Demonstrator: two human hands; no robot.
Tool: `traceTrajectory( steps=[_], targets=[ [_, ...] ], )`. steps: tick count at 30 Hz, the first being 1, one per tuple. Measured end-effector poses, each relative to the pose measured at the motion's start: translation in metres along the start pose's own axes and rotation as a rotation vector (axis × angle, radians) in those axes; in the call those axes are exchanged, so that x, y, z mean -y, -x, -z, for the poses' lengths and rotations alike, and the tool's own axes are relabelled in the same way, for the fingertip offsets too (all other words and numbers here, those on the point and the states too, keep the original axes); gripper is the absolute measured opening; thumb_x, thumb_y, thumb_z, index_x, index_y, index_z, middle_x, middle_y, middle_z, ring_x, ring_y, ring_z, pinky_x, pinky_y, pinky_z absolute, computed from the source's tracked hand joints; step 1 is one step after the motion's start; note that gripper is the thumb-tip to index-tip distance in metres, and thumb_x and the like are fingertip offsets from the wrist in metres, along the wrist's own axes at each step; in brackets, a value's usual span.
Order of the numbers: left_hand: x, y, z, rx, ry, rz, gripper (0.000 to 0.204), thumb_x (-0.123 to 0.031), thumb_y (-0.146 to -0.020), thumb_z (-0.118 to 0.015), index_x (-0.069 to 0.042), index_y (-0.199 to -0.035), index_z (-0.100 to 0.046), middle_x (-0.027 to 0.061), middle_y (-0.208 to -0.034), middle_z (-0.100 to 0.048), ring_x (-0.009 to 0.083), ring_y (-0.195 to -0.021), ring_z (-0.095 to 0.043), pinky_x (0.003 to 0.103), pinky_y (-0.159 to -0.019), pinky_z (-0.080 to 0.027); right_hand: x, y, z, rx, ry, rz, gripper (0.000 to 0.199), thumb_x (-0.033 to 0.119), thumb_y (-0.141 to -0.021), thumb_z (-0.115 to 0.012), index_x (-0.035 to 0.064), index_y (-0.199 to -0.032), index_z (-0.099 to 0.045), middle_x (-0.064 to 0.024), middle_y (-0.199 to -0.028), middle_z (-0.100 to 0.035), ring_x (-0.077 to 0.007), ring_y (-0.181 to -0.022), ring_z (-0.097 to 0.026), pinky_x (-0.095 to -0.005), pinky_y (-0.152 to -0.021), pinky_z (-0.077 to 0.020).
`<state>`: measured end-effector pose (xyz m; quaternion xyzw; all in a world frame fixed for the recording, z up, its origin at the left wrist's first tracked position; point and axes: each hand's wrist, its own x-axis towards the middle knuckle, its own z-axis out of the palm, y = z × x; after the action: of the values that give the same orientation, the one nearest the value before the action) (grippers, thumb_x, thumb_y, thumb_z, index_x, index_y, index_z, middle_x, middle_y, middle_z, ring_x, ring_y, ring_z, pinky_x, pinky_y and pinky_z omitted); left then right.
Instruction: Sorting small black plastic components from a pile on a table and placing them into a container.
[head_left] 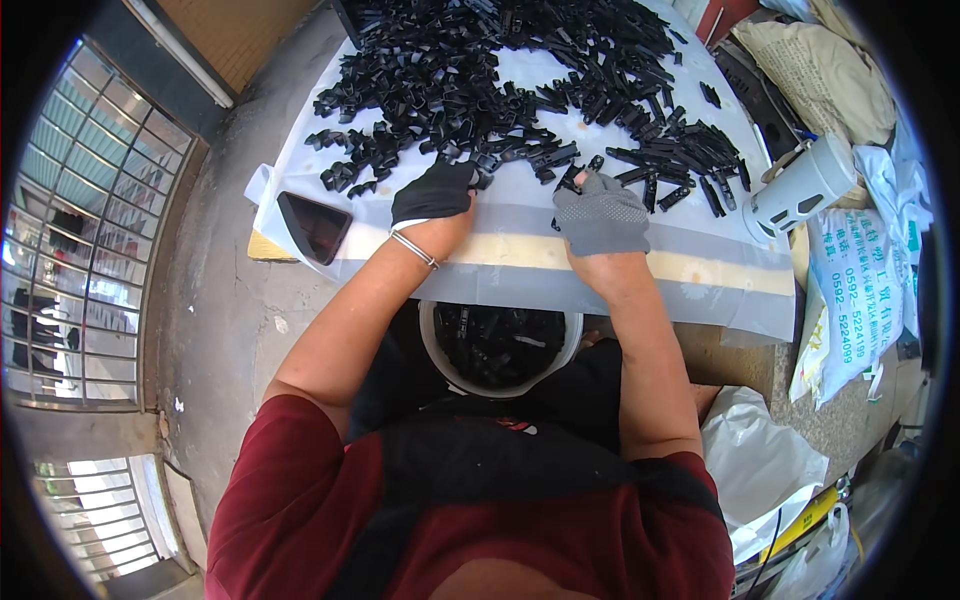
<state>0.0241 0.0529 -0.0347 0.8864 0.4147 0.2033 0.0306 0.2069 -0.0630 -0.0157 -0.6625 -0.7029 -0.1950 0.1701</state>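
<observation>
My left hand (436,196), in a black glove, is closed at the near edge of a pile of short, curved black plastic pieces (430,100). At its fingertips shows a small black plastic piece (482,181), partly hidden. To the right, my right hand (602,215), in a grey dotted glove with bare fingertips, is curled around a black plastic part (571,179). Long, narrow black plastic parts (680,155) lie beyond and to the right of that hand. Between my legs, below the table edge, stands a white bucket (428,350) holding more black parts.
A white cloth (310,165) covers the table, with a clear sheet along its near edge. A phone (315,228) lies at the left corner. At the right edge a grey-white cup (800,187) leans beside stuffed bags (860,290). A barred window (90,230) is at left.
</observation>
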Motion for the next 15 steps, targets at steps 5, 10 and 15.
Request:
traceTrajectory(
  steps=[5, 10, 15],
  targets=[
    [-0.005, 0.007, 0.009, 0.072, 0.064, 0.054, 0.025, -0.018, -0.076, -0.056, -0.010, -0.099, -0.059, 0.0127, -0.092, -0.059, 0.0296, -0.085, -0.058, 0.038, -0.072, -0.047, 0.009, -0.003, 0.008, -0.244, -0.077, 0.074, 0.027, 0.006, -0.065, -0.061, 0.0066, -0.092, -0.060, -0.0153, -0.100, -0.057, -0.0304, -0.093, -0.055, -0.0405, -0.078, -0.0435],
    [-0.001, 0.016, 0.021, 0.073, 0.075, 0.014, 0.026, -0.019, -0.077, -0.057, -0.009, -0.101, -0.058, 0.0122, -0.085, -0.061, 0.0268, -0.078, -0.059, 0.036, -0.071, -0.047, 0.035, 0.006, 0.015, -0.171, -0.295, 0.097, 0.026, 0.009, -0.072, -0.061, 0.0041, -0.097, -0.056, -0.0125, -0.091, -0.057, -0.0292, -0.082, -0.055, -0.0392, -0.071, -0.0427],
    [-0.017, 0.051, 0.016, 0.392, 1.275, 0.694, 0.022, -0.006, -0.083, -0.055, -0.001, -0.104, -0.057, 0.0077, -0.091, -0.063, 0.0158, -0.084, -0.059, 0.027, -0.076, -0.047, 0.069, 0.017, 0.016, 0.001, -0.412, -0.012, 0.027, 0.022, -0.076, -0.062, 0.0051, -0.096, -0.056, -0.0096, -0.080, -0.057, -0.0270, -0.072, -0.055, -0.0378, -0.063, -0.0417]
  ],
)
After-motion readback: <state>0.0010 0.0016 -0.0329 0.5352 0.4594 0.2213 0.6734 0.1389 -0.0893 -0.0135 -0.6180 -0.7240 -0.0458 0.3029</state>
